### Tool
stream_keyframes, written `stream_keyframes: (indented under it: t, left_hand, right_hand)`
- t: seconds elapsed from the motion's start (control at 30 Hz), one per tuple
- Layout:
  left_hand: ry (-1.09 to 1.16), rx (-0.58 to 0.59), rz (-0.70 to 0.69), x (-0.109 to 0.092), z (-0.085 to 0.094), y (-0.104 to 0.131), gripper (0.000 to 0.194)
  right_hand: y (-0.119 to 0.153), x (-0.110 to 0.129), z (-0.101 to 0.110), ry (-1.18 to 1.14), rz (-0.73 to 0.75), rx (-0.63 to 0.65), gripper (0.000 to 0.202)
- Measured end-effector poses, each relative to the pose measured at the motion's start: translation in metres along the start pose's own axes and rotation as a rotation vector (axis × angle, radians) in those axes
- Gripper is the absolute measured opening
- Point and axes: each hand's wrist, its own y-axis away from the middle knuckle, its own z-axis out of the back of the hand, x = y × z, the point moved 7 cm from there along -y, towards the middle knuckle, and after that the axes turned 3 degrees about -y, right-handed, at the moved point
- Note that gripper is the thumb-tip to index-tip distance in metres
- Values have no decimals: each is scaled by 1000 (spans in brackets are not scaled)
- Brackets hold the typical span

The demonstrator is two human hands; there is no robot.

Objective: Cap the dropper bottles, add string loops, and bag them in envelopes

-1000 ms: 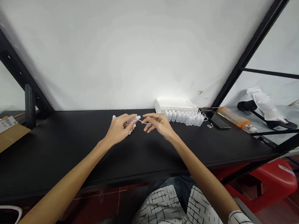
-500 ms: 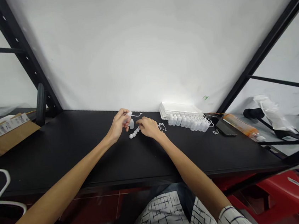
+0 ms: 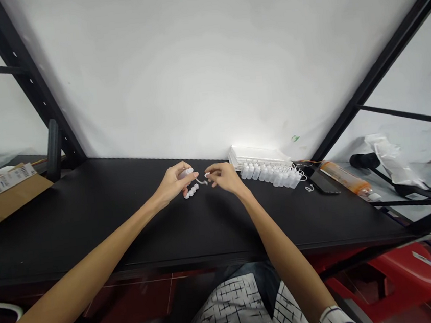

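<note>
My left hand [image 3: 171,184] is closed around a small translucent white bottle [image 3: 186,173], held just above the black tabletop. A thin white cord [image 3: 202,182] hangs from it toward the right. Close by on the right, my right hand [image 3: 224,177] pinches a small white cap [image 3: 206,174] between thumb and fingertips. Below the left fingers, several white caps [image 3: 191,191] lie in a short slanted row on the table. Farther right stands a row of similar small bottles [image 3: 268,174] with cords looped at their ends.
Behind the bottle row lies a stack of white flat packs [image 3: 256,153]. To the right are a dark phone [image 3: 324,183], a loose cord [image 3: 310,188] and an orange-labelled bottle [image 3: 346,178]. A cardboard box [image 3: 11,196] sits at left, and black shelf posts [image 3: 54,147] flank the table.
My right hand has lifted from the row of caps and moved slightly right and up with a cap in its fingers. My left hand has tilted the bottle lower, its cord now hanging down.
</note>
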Motion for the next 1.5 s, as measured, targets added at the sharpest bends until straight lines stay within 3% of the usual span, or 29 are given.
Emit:
stream_keyframes:
  t: [0.07,0.13,0.3,0.47,0.83,0.97,1.07,1.17,1.23,1.33,1.4,1.5]
  left_hand:
    - [-54,23,0,1,-3,0,30]
    - [-101,47,13,3,-6,0,28]
    - [-212,112,23,7,-13,2,32]
    - [-406,97,-18,4,-13,3,31]
    - [-545,106,-121,-2,-18,5,22]
    - [-527,142,-144,-4,-24,7,16]
    - [-550,177,-140,-3,-29,8,15]
    - [-556,177,-126,-2,-30,8,22]
    - [-566,164,-118,-1,-29,7,27]
    - [-591,166,-102,-1,-29,6,27]
    - [-609,171,-93,0,-28,6,28]
    - [-642,158,-99,-1,-26,7,26]
  right_hand:
    - [3,5,8,-303,17,-72,22]
    - [7,15,10,-444,63,-91,29]
    - [17,31,-2,-463,123,-46,28]
    - [16,28,-8,-433,131,-19,29]
    - [25,33,-2,18,213,-23,31]
    - [30,40,-8,306,275,-64,42]
    - [30,36,-10,416,221,-73,53]
    - [29,32,-2,321,164,-92,56]
    - [28,32,5,147,172,-82,48]
    - [28,33,8,-99,184,27,32]
    - [28,33,6,-165,173,86,30]
    - [28,31,2,-169,151,76,28]
